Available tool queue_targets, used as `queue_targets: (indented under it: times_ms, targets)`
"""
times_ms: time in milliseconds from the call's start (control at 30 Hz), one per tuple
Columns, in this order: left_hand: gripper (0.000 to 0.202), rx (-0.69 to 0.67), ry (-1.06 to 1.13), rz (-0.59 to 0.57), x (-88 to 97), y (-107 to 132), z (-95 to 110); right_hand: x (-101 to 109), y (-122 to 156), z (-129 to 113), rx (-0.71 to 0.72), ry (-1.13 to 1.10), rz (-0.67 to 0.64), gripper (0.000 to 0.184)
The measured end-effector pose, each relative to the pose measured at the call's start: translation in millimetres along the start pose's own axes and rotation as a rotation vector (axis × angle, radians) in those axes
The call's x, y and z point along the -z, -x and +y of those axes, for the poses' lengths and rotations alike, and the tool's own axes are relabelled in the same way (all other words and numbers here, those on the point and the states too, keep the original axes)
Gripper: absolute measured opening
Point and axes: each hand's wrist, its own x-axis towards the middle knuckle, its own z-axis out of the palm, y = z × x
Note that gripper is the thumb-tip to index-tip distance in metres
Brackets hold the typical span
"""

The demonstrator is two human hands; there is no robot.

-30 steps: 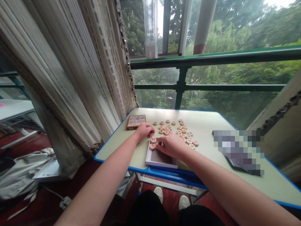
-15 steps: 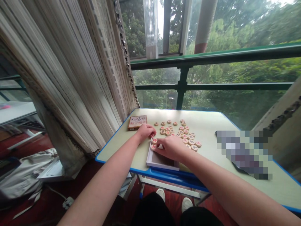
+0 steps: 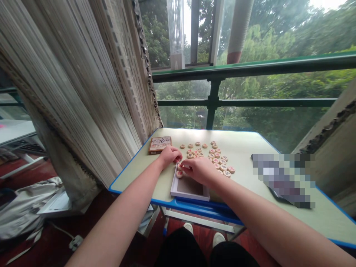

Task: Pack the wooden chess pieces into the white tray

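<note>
A shallow white open box (image 3: 174, 189) lies at the table's front edge. Inside it, along the left wall, are two round wooden Chinese chess pieces; the nearer piece (image 3: 179, 174) shows a red character. Thumb and forefinger of my right hand (image 3: 200, 168) close on the farther piece (image 3: 179, 165), partly covering it. My left hand (image 3: 170, 155) rests by the box's far left corner with its fingers curled; whatever they hold, if anything, is hidden. Beyond my right hand several more Chinese chess pieces (image 3: 216, 160) lie spread over the table, with red or dark characters.
The printed box lid (image 3: 160, 144) sits at the table's far left, just behind my left hand. A blurred-out dark object (image 3: 283, 181) lies on the right of the pale, blue-edged table (image 3: 244, 148). A curtain (image 3: 111, 74) hangs close on the left; a green railing (image 3: 250, 70) runs behind.
My right thumb and forefinger have shifted from beside the two boxed pieces up onto the farther one. My left hand stays by the corner. The whole view has moved slightly.
</note>
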Motion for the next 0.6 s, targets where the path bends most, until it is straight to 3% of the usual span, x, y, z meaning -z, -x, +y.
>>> queue_targets:
  times_ms: [267,333,500,600]
  targets:
    - [0.016,0.003,0.048,-0.008,1.1,-1.8,-1.2,1.9,1.1,0.0,-0.031,-0.053,0.025,0.027]
    - [0.015,0.007,0.051,-0.005,1.8,-2.6,-2.6,9.4,0.0,11.3,-0.096,-0.038,0.059,0.029]
    - [0.016,-0.019,-0.003,0.02,-0.8,-1.0,-5.5,23.0,-4.1,61.8,-0.473,0.026,0.172,0.035]
    - [0.017,-0.075,-0.112,0.074,-5.3,2.8,-6.0,16.5,-3.9,74.5,-0.484,0.031,0.089,0.034]
